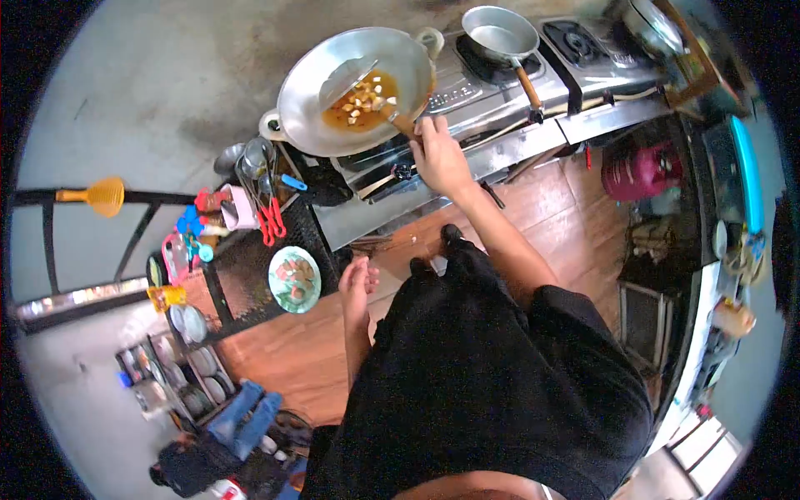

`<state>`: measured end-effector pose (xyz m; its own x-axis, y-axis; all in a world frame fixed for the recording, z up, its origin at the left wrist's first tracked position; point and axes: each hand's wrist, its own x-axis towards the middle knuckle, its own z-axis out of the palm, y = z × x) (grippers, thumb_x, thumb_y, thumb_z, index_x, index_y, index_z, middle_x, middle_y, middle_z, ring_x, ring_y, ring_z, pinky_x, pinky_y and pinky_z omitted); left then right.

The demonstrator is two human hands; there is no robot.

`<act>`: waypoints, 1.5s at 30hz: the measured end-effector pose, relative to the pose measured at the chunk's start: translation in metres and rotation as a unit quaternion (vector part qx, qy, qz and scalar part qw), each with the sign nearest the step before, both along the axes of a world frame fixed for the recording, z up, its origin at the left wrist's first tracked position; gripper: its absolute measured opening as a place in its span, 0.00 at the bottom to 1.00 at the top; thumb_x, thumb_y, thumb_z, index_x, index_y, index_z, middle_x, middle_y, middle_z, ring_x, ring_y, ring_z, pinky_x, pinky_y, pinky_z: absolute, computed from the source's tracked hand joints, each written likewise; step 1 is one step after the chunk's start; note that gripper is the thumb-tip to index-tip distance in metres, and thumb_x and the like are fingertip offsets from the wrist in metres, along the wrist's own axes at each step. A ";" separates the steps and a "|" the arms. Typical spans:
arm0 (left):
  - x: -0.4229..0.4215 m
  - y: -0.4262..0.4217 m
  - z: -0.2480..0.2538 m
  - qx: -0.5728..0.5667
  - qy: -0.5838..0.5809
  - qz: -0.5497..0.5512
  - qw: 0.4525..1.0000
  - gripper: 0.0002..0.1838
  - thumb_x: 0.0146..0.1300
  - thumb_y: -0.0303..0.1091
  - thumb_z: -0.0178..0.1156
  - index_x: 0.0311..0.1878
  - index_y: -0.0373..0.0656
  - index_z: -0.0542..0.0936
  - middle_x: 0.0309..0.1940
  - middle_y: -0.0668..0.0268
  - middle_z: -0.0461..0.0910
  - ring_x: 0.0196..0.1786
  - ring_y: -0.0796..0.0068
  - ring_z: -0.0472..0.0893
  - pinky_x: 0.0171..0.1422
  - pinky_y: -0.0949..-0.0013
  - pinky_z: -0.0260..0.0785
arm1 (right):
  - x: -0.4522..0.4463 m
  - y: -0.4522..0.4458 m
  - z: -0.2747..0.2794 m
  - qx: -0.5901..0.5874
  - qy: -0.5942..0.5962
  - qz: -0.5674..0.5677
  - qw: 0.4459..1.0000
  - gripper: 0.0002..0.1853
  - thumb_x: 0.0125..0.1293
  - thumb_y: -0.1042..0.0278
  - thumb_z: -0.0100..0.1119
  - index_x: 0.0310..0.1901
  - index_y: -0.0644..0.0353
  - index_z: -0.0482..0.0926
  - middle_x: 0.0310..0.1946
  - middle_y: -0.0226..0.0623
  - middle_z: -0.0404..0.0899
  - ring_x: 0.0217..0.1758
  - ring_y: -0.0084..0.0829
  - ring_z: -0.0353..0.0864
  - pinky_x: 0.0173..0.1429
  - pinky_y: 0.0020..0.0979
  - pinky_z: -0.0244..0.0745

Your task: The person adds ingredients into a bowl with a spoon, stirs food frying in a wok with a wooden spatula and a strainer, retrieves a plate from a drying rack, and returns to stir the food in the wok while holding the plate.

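My right hand (438,155) is closed around the wooden handle of a metal spatula (401,123), over the near right rim of a large two-handled wok (303,98). The spatula's blade reaches into the wok, resting toward its left inner wall. Small white and browned chunks (364,104) lie in a shallow brown liquid at the bottom. My left hand (358,278) hangs beside my body with loosely bent fingers and holds nothing I can see. Nearest to it is a pale green plate (276,286) bearing pinkish pieces that look like meat.
On the stove (454,100), a saucepan (500,35) points its wooden handle toward me. Left of the wok stand utensils with red handles (272,222) and a pink container (241,208). A pink gas cylinder (642,171) sits below the counter. Dish racks (179,375) stand lower left.
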<state>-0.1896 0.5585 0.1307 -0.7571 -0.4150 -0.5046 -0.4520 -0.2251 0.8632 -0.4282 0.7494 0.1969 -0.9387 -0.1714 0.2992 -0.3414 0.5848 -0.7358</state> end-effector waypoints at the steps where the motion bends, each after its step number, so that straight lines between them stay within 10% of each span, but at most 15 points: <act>1: 0.007 -0.005 -0.004 0.005 -0.014 -0.021 1.000 0.14 0.68 0.42 0.55 0.50 0.45 0.78 0.32 0.68 0.80 0.27 0.83 0.75 0.31 0.79 0.65 | 0.006 -0.002 -0.007 -0.016 0.007 -0.010 1.000 0.14 0.61 0.72 0.57 0.45 0.60 0.64 0.41 0.53 0.68 0.39 0.60 0.75 0.41 0.51 0.72; 19: -0.083 0.033 -0.024 -0.099 -0.135 -0.251 0.954 0.17 0.70 0.42 0.51 0.54 0.41 0.74 0.34 0.66 0.80 0.29 0.82 0.75 0.31 0.79 0.66 | 0.146 0.057 -0.097 -0.283 -0.015 -0.145 0.948 0.19 0.55 0.74 0.61 0.50 0.64 0.75 0.58 0.50 0.68 0.57 0.49 0.71 0.59 0.41 0.68; 29: -0.192 0.073 -0.088 -0.219 -0.037 -0.094 0.970 0.21 0.71 0.51 0.48 0.45 0.40 0.74 0.33 0.64 0.82 0.25 0.80 0.76 0.26 0.77 0.64 | 0.224 0.138 -0.194 -0.254 -0.263 -0.212 0.906 0.18 0.57 0.77 0.55 0.51 0.65 0.72 0.53 0.52 0.69 0.57 0.52 0.71 0.60 0.41 0.68; 32: -0.197 0.076 -0.101 -0.274 -0.059 -0.063 0.958 0.14 0.70 0.44 0.51 0.40 0.42 0.76 0.28 0.67 0.82 0.20 0.82 0.74 0.20 0.80 0.60 | 0.229 0.149 -0.200 -0.223 -0.256 -0.213 0.916 0.16 0.61 0.79 0.53 0.52 0.64 0.72 0.56 0.47 0.68 0.55 0.42 0.73 0.50 0.32 0.72; 45: -0.204 0.068 -0.109 -0.270 -0.052 -0.055 0.960 0.16 0.69 0.43 0.51 0.38 0.40 0.79 0.27 0.68 0.83 0.22 0.83 0.77 0.21 0.77 0.61 | 0.230 0.170 -0.180 -0.229 -0.261 -0.204 0.915 0.16 0.61 0.77 0.52 0.52 0.66 0.71 0.54 0.51 0.68 0.57 0.50 0.70 0.58 0.38 0.70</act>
